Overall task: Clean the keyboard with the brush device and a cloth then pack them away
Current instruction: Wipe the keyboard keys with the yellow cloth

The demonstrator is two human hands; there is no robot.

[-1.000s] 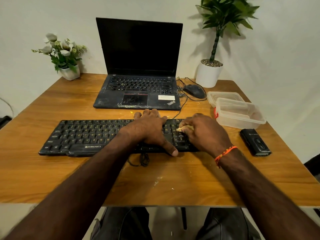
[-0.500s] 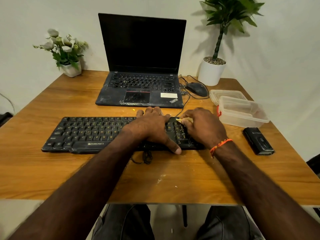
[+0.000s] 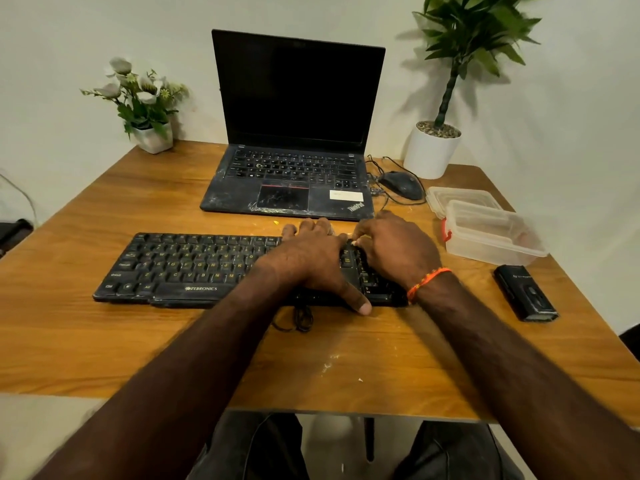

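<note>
My left hand lies flat on the right half of the black keyboard, fingers straight over its far edge and thumb stretched along its near edge; my right hand sits curled over the keyboard's right end, its fingers pinching a small pale thing, too little of it showing to name; the keyboard lies across the middle of the wooden worktop, in front of the open laptop; the black brush device lies well to my right, just beside the clear plastic container.
</note>
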